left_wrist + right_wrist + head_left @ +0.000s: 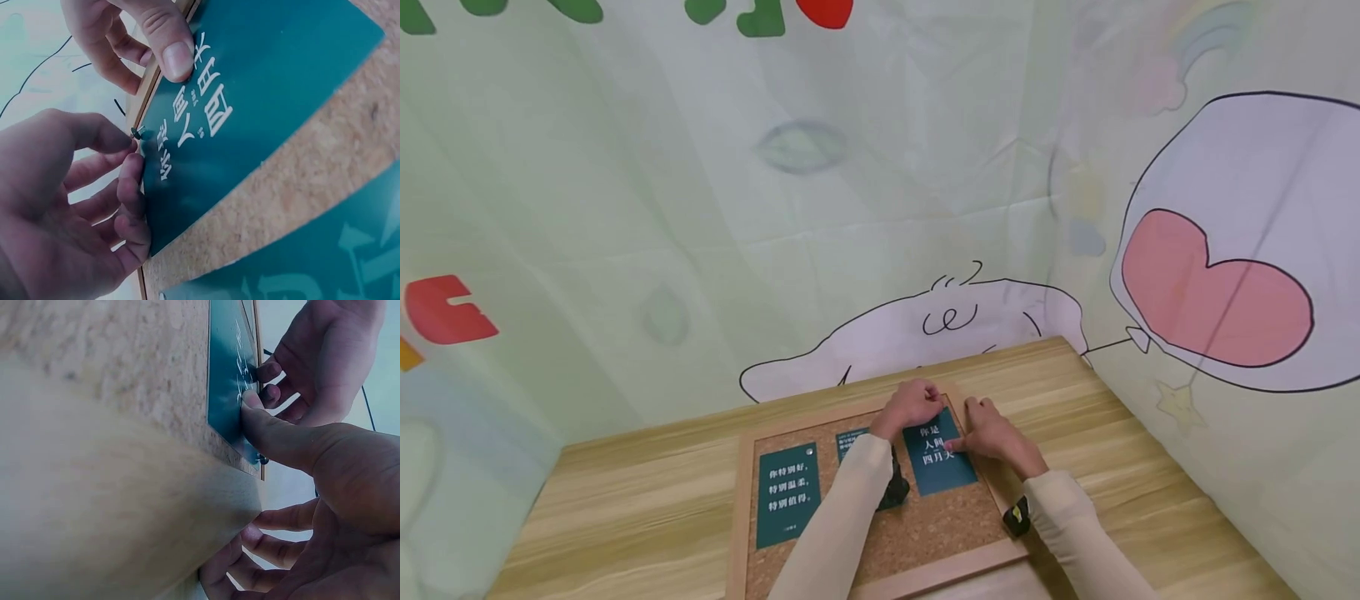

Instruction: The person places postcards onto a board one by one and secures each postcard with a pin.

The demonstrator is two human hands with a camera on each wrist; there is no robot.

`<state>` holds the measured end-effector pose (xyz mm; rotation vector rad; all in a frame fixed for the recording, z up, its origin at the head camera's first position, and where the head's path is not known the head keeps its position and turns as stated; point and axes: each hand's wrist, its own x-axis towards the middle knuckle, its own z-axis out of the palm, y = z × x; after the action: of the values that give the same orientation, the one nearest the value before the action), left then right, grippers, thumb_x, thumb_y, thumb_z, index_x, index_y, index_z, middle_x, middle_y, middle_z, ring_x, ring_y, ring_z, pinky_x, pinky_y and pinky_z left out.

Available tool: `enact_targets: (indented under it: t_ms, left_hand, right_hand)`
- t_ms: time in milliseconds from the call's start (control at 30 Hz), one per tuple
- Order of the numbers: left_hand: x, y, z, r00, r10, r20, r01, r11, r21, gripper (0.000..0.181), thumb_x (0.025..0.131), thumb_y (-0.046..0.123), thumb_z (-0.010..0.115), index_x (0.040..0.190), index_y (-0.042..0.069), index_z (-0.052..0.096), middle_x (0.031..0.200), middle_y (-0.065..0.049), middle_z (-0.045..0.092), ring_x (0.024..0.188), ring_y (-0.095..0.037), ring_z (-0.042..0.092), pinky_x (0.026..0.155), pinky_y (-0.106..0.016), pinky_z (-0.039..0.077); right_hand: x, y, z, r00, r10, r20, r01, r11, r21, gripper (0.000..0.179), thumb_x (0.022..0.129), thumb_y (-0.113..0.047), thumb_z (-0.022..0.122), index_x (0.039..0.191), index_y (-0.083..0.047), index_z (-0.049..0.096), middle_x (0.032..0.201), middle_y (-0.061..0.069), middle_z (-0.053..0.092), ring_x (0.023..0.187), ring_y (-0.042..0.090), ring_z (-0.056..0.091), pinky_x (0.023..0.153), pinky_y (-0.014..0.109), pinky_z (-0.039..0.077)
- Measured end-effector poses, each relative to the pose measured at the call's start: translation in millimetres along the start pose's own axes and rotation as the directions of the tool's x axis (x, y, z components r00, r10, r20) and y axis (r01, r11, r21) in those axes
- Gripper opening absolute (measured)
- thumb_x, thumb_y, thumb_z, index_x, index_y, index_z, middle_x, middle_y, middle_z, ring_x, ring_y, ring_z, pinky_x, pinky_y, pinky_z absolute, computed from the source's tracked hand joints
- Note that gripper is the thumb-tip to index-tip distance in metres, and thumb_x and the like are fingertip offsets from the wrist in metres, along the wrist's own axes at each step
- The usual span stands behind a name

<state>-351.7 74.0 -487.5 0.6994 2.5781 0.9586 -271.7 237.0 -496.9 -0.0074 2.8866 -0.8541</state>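
Observation:
A framed corkboard (925, 533) lies on the wooden table. On its right side is a teal card (943, 475) with white characters. At that card's top edge is my left hand (916, 402); its thumb and index fingertips pinch a small dark push pin (137, 132). My right hand (996, 432) holds the board's right edge, its thumb (253, 403) pressing the card's face and its fingers bent along the frame's outer side. In the right wrist view a small dark knob (263, 459) shows near the card's corner.
Another teal card (786, 496) sits at the board's left, with a shiny pin (809, 451) at its upper right corner. Between them a middle card (852, 437) is partly covered by my left forearm. A printed cloth backdrop (850, 208) hangs behind the table (625, 483).

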Motion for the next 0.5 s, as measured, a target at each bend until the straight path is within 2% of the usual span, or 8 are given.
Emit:
enact_targets:
  t_ms: [267,500]
  left_hand:
    - [0.1,-2.7,-0.8,0.998,0.054,-0.012,-0.053,0.996,0.078,0.008,0.099,0.019,0.072,0.096,0.011,0.075,0.083,0.001,0.064,0.075,-0.015,0.057,0.068,-0.029,0.047]
    - [0.2,-7.4,0.0,0.996,0.071,-0.047,-0.067,0.996,0.066,0.012,0.102,0.017,0.069,0.101,0.010,0.079,0.088,0.001,0.068,0.077,-0.014,0.059,0.072,-0.029,0.052]
  right_hand:
    - [0.2,-0.8,1.2,1.000,-0.009,0.000,0.009,1.000,0.002,0.092,0.084,-0.036,0.089,0.142,0.017,0.041,0.128,0.034,0.050,0.105,0.036,0.057,0.098,0.054,0.049]
    - [-0.3,0.0,1.6,1.000,-0.003,0.008,0.003,1.000,-0.005,0.092,0.085,-0.036,0.088,0.144,0.016,0.040,0.127,0.033,0.050,0.105,0.036,0.056,0.098,0.055,0.049]
